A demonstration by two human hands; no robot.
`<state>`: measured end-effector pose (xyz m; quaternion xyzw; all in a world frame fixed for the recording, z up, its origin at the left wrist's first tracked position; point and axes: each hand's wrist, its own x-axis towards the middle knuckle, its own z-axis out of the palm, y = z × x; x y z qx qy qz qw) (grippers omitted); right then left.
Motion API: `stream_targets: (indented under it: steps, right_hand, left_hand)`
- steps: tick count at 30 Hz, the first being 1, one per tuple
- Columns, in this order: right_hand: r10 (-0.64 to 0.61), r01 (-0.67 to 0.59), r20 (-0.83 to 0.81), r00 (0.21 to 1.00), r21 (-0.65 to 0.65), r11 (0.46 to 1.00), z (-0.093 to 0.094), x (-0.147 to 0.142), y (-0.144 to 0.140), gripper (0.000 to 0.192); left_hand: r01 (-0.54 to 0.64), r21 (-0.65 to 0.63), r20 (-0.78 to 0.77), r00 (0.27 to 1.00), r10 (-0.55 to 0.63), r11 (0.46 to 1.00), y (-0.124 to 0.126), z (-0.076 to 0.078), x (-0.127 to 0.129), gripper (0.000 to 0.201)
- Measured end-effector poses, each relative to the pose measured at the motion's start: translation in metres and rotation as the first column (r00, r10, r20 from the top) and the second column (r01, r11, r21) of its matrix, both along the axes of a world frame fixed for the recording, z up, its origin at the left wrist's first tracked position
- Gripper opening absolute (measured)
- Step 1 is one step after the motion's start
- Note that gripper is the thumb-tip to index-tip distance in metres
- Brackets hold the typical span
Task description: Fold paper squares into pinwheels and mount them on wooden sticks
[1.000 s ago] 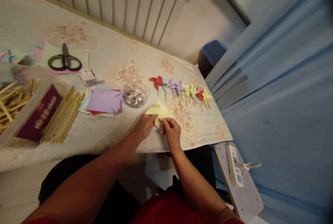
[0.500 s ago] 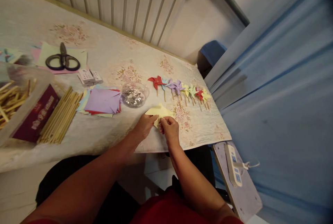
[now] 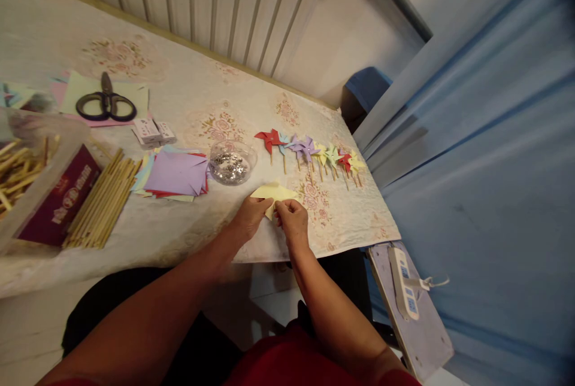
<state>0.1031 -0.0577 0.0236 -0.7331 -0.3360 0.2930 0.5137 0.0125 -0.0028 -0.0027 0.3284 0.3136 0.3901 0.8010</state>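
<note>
A piece of yellow paper (image 3: 274, 191), cut and partly folded, is between my two hands close to the table's front edge. My left hand (image 3: 251, 216) pinches its left side with the thumb on top. On the other side my right hand (image 3: 293, 219) is closed, its thumb and fingers pinching the paper near the middle. Just beyond lies a round clear dish (image 3: 232, 162) of small shiny metal pieces. Several finished paper pinwheels (image 3: 306, 148) on sticks lie in a row to the right. Left of the dish is a stack of coloured paper squares (image 3: 176, 173).
Black-handled scissors (image 3: 106, 105) rest on larger paper sheets, with small white boxes (image 3: 153, 131) nearby. Thin sticks (image 3: 102, 200) lie beside a plastic box (image 3: 58, 194) holding more sticks. A power strip (image 3: 404, 284) sits on a stool at the right, before a blue curtain (image 3: 485, 194).
The yellow paper's far tip has dropped a little toward the middle. Both hands keep nearly the same place and grip.
</note>
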Motion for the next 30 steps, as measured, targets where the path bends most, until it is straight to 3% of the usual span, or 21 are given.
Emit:
stream_targets:
  steps: [19,30]
  right_hand:
    - [-0.021,0.021,0.054,0.998,-0.003,1.000,-0.0077,0.0020,0.0013,0.023]
    - [-0.052,0.053,0.076,0.996,-0.018,0.998,-0.0070,0.0019,0.0017,0.020]
  left_hand:
    - [0.013,0.024,0.005,1.000,-0.013,1.000,0.0001,-0.0077,-0.0005,0.017]
    - [0.046,0.032,0.028,0.999,-0.047,0.998,-0.0033,0.0014,-0.0004,0.014]
